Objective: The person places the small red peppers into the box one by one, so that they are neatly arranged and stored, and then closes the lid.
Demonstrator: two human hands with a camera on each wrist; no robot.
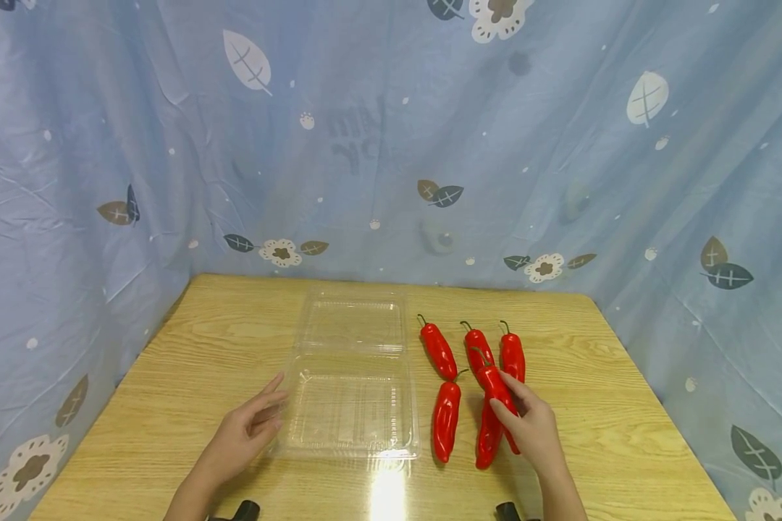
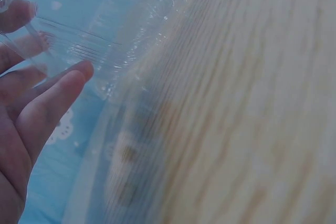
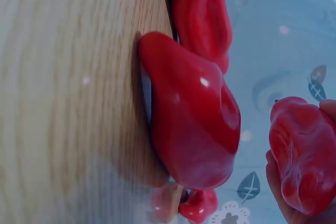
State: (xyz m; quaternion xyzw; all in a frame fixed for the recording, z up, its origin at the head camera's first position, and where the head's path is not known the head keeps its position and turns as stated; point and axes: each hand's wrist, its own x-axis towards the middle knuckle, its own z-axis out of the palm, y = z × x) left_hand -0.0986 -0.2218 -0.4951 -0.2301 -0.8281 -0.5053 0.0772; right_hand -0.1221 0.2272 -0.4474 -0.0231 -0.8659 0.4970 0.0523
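In the head view my right hand (image 1: pixel 536 428) holds a red chili pepper (image 1: pixel 497 387) between thumb and fingers. The right wrist view shows this pepper (image 3: pixel 303 153) raised off the wood, beside a larger-looking pepper (image 3: pixel 191 114) lying on the table. Beneath the held pepper lies another one (image 1: pixel 487 440), partly covered. My left hand (image 1: pixel 244 433) is at the left edge of a clear plastic box (image 1: pixel 413 412), its fingers loosely bent. Seen from the left wrist, the fingertips (image 2: pixel 79 72) are right at the clear plastic wall.
The box's hinged lid (image 1: pixel 354 329) lies folded back behind it. More red peppers lie right of the box: one at the back left (image 1: pixel 439 352), one in front (image 1: pixel 446 421), and two farther right (image 1: pixel 478 346). A blue patterned curtain (image 1: pixel 365 145) surrounds the wooden table (image 1: pixel 619 434).
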